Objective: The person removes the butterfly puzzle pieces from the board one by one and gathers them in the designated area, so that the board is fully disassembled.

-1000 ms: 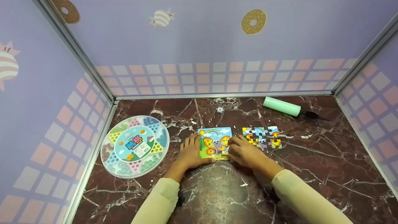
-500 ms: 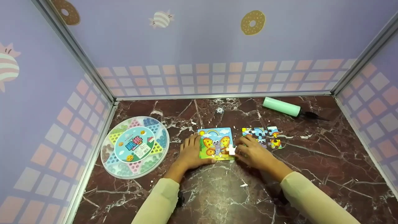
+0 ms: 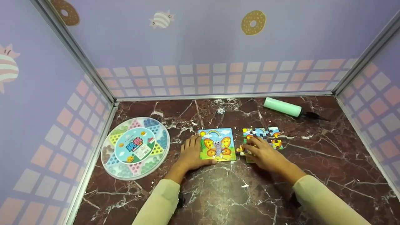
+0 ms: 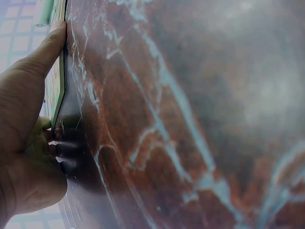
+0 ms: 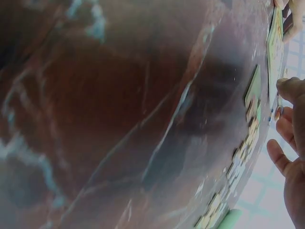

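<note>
A butterfly picture board [image 3: 217, 145] lies flat on the marbled tabletop. My left hand [image 3: 191, 153] rests along its left side, fingers extended at the left edge and thumb [image 4: 50, 45] straight along the near edge. To the right of the board, my right hand [image 3: 262, 153] pinches a small orange and yellow jigsaw piece [image 3: 240, 149] at the fingertips, close to the board's right edge. Partly joined jigsaw pieces [image 3: 276, 141] of a similar picture lie beyond and under the right hand, which hides some of them. In the right wrist view, the pieces [image 5: 238, 157] lie flat below the hand.
At the left stands a round, clear-lidded board game box [image 3: 136, 148] with coloured marbles inside. A mint green cylinder [image 3: 282, 107] with a black end lies at the back right. A small round silvery thing [image 3: 220, 111] is behind the board. Patterned walls [image 3: 203, 78] enclose the back and sides.
My right hand has moved right, off the picture board, carrying the jigsaw piece to the gap beside the other pieces. My left hand and the board have stayed put.
</note>
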